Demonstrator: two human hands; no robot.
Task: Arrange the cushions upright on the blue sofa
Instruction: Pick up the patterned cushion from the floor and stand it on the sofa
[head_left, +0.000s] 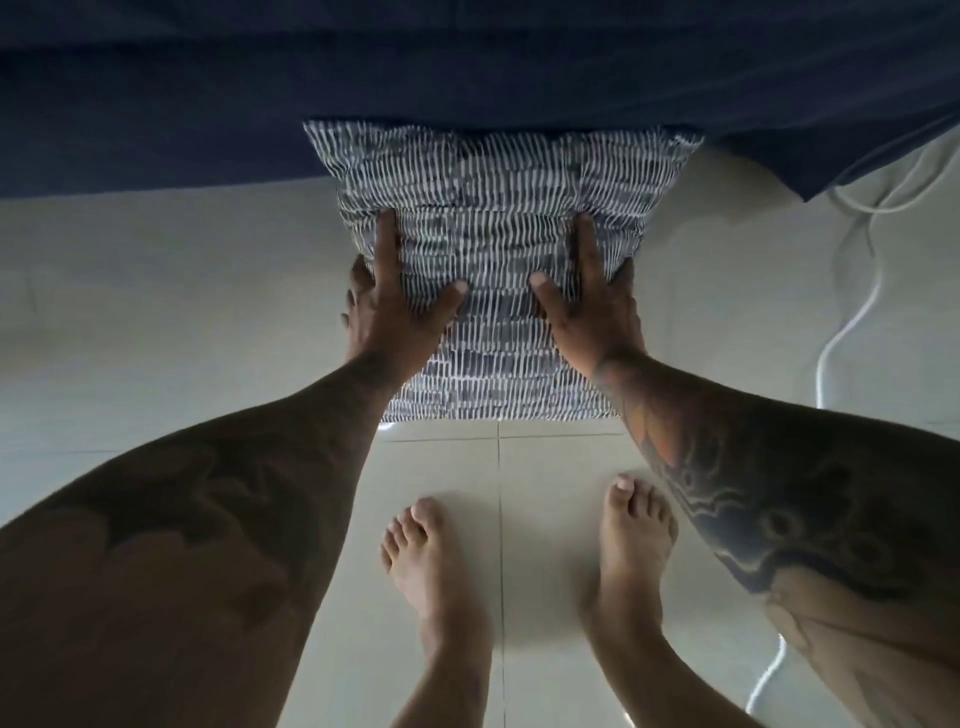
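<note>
Striped cushion (498, 249) tight between left hand (395, 312) and right hand (592, 312), by the blue sofa (208, 130), above the floor (156, 312)

Cushion (498, 249) before the sofa (260, 104) — above floor (156, 312), feet (519, 571) behind

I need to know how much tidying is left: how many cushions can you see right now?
1: the patterned cushion, held between the left hand and right hand against the blue sofa. Others may lie out of view.
</note>
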